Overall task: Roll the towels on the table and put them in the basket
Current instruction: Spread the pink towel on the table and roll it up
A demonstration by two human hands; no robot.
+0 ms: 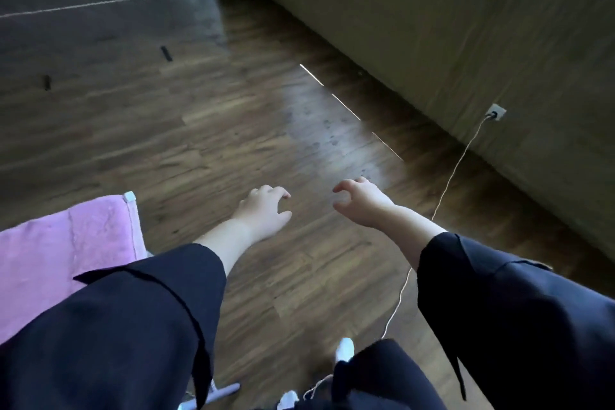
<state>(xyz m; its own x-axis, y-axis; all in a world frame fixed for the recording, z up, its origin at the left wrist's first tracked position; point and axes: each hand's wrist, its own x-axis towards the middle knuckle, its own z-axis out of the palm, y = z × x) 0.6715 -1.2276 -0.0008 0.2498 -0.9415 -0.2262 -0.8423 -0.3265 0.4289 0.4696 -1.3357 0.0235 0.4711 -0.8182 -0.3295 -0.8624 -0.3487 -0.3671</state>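
Pink towel (pixel 66 243) edge lies left of both hands (pixel 263 210) (pixel 362 201).

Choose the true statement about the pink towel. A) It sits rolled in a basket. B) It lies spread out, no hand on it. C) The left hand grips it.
B: the pink towel lies spread at the left, and the left hand and right hand hold nothing over the floor.
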